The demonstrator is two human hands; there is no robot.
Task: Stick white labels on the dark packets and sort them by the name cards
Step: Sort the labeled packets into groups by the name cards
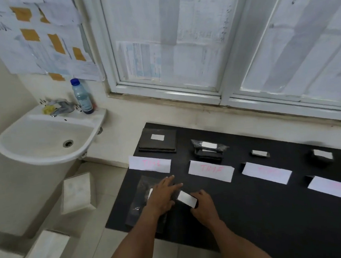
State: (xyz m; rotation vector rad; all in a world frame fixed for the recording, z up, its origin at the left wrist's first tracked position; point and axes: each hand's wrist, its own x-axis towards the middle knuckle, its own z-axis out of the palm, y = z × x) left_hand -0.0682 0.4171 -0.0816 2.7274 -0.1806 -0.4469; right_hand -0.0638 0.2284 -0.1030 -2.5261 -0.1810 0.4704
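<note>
Bench (251, 223) surface is black and stands below a window (180, 48) whose panes are covered with paper sheets. A white sink (10, 142) is mounted to the left, with a blue-capped bottle (82, 97) upright on its rim beside the tap. Pale boxes (77, 191) lie on the floor below the sink.

Four name cards (211, 170) lie in a row across the bench, their pink lettering mostly unreadable. Behind each card rest labelled packets (157, 140).

In front of the leftmost card lies a dark packet (137, 206) in clear wrapping, at the near left corner of the bench. The left hand (162, 197) rests flat on this packet with its fingers straight and spread, pointing toward the cards. The right hand (203, 205) is just beside it, fingers curled, pinching a white label (187, 199) at one end. The label's free end reaches toward the left hand, over the packet's right edge. Whether the label already touches the packet cannot be determined.
</note>
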